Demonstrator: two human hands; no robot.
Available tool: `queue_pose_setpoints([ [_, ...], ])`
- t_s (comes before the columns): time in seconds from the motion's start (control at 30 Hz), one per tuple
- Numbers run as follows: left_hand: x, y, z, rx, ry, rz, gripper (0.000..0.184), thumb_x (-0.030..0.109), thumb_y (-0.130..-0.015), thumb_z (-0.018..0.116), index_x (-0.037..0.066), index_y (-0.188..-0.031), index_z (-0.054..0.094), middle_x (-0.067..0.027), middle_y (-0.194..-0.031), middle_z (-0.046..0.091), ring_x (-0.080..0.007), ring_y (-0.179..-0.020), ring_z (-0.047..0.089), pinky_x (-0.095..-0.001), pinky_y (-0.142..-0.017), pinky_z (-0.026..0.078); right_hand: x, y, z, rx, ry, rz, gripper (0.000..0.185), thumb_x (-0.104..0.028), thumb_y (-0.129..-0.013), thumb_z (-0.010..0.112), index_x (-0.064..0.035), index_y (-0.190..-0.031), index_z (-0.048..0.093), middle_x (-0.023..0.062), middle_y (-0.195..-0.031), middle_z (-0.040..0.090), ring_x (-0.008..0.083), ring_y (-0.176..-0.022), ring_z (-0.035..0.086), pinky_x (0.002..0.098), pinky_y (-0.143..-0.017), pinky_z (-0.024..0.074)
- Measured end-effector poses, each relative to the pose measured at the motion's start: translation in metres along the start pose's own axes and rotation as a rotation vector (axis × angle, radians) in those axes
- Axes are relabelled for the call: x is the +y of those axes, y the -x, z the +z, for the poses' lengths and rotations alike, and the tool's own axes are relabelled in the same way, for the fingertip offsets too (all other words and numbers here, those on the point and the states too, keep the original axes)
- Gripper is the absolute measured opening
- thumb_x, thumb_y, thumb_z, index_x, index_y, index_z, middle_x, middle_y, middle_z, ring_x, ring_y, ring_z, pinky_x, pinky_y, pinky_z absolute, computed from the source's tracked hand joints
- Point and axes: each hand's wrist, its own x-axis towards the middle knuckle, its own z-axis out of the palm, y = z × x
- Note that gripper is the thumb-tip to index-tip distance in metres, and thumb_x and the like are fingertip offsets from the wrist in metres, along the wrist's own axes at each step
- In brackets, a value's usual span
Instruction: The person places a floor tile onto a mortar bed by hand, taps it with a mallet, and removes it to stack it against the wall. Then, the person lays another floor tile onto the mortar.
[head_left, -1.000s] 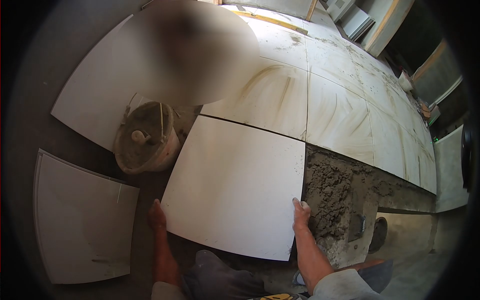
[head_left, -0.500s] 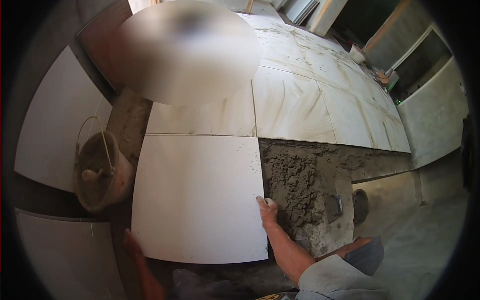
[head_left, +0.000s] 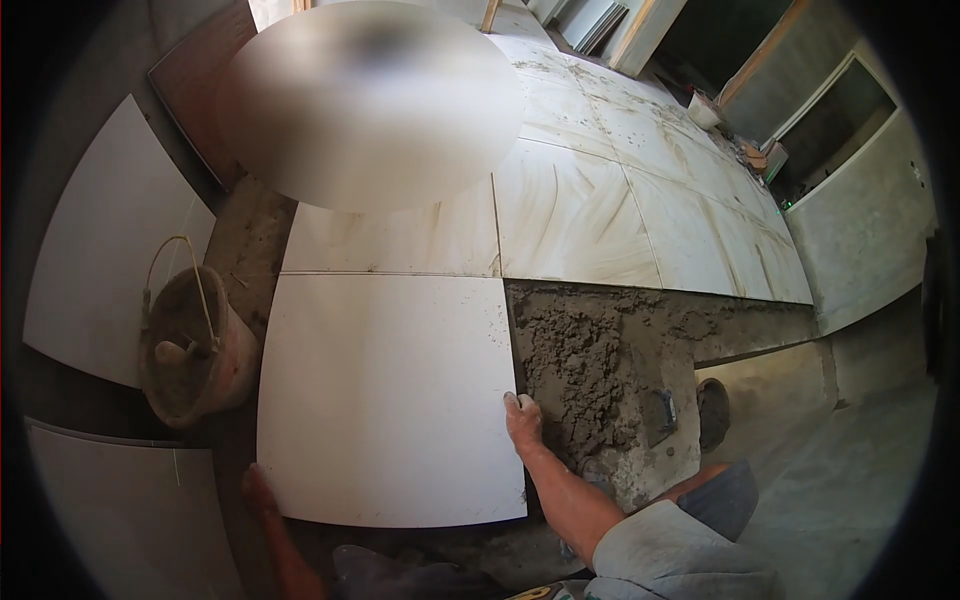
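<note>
Fingers of right hand (head_left: 523, 420) grip white tile (head_left: 390, 400) by edge; left hand (head_left: 262, 492) at near corner, grip unclear. Far gap narrowed to thin seam, seemingly aligned with laid tiles (head_left: 575, 215).

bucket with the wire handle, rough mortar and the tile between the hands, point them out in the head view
bucket (head_left: 231, 362): head view, outer wall
mortar (head_left: 580, 372): head view, middle of the rough patch
white tile (head_left: 390, 400): head view, middle of its face
</note>
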Motion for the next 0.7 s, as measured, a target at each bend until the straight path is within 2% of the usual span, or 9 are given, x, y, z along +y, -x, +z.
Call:
queue_pose_setpoints([
  [0.03,0.016,0.007,0.001,-0.002,0.039,-0.02,0.048,0.04,-0.093,0.044,-0.005,-0.104,0.059,-0.0172,-0.095,0.064,-0.0261,-0.087,0.06,-0.0374,-0.079,0.046,0.002,-0.001,0.002,-0.016,0.025,0.011,0.043,-0.037,-0.084,0.053,0.0055,-0.077,0.054,0.028,-0.072,0.053,0.0437,-0.069,0.051,0.0463,-0.066,0.0413],
  [0.17,-0.002,0.005,0.012,0.108,0.077,-0.037,0.039,0.035,-0.09,0.052,-0.003,-0.1,0.06,-0.014,-0.089,0.063,-0.0212,-0.082,0.058,-0.037,-0.074,0.046,0.013,-0.004,0.005,-0.009,0.044,-0.055,0.041,-0.035,-0.085,0.056,0.0048,-0.076,0.055,0.0271,-0.071,0.054,0.0429,-0.068,0.053,0.046,-0.066,0.042],
  [0.2,0.004,0.009,0.003,0.048,-0.006,-0.018,0.039,0.034,-0.089,0.054,-0.003,-0.1,0.06,-0.0135,-0.09,0.063,-0.0202,-0.082,0.057,-0.0357,-0.074,0.046,0.02,-0.008,0.008,-0.011,0.087,-0.087,0.041,-0.035,-0.085,0.057,0.004,-0.072,0.054,0.0256,-0.069,0.054,0.0426,-0.066,0.052,0.0461,-0.064,0.0419],
  [0.27,0.035,0.021,-0.002,-0.017,-0.052,-0.027,0.038,0.032,-0.088,0.056,-0.004,-0.1,0.06,-0.0126,-0.091,0.063,-0.0186,-0.083,0.057,-0.0334,-0.074,0.046,0.016,-0.007,0.004,-0.051,0.13,-0.045,0.036,-0.032,-0.085,0.059,0.0019,-0.075,0.051,0.0195,-0.065,0.053,0.0348,-0.063,0.053,0.0432,-0.063,0.0421],
  [0.3,0.046,0.026,-0.002,-0.024,-0.012,-0.042,0.038,0.031,-0.087,0.057,-0.004,-0.099,0.06,-0.0123,-0.092,0.063,-0.018,-0.084,0.057,-0.0325,-0.075,0.046,0.016,-0.005,0.007,0.037,0.13,-0.089,0.031,-0.028,-0.085,0.061,-0.0001,-0.08,0.048,0.0132,-0.066,0.052,0.0278,-0.061,0.052,0.0406,-0.062,0.0426],
  [0.37,0.065,0.036,0.0,0.027,0.013,-0.067,0.037,0.03,-0.086,0.058,-0.005,-0.099,0.061,-0.0119,-0.092,0.063,-0.0179,-0.084,0.057,-0.0319,-0.075,0.045,0.008,-0.003,0.0,-0.032,0.113,-0.037,0.031,-0.027,-0.082,0.064,-0.0005,-0.086,0.048,0.0183,-0.073,0.054,0.0364,-0.067,0.054,0.0454,-0.066,0.0436],
  [0.4,0.07,0.037,0.0,0.054,0.044,-0.079,0.036,0.028,-0.085,0.059,-0.005,-0.099,0.061,-0.0116,-0.092,0.063,-0.0177,-0.084,0.058,-0.0314,-0.076,0.045,0.006,-0.005,-0.002,-0.039,0.11,-0.042,0.031,-0.027,-0.082,0.064,-0.0005,-0.086,0.048,0.0183,-0.073,0.054,0.0364,-0.067,0.054,0.0454,-0.066,0.0436],
  [0.57,0.064,0.032,0.006,0.058,0.02,-0.111,0.034,0.025,-0.084,0.06,-0.005,-0.101,0.061,-0.0109,-0.092,0.064,-0.0179,-0.083,0.058,-0.0313,-0.076,0.046,-0.006,0.0,-0.013,-0.176,0.103,0.043,0.028,-0.022,-0.08,0.065,-0.0003,-0.084,0.047,0.0145,-0.07,0.052,0.0267,-0.063,0.053,0.0428,-0.061,0.0444],
  [0.7,0.092,0.043,0.002,0.091,-0.037,-0.159,0.033,0.022,-0.085,0.059,-0.005,-0.104,0.062,-0.0124,-0.095,0.065,-0.0195,-0.085,0.061,-0.0319,-0.078,0.046,-0.014,0.003,-0.018,-0.178,0.195,-0.011,0.026,-0.019,-0.08,0.067,0.0001,-0.084,0.049,0.0103,-0.068,0.054,0.0194,-0.062,0.054,0.0374,-0.059,0.0445],
])
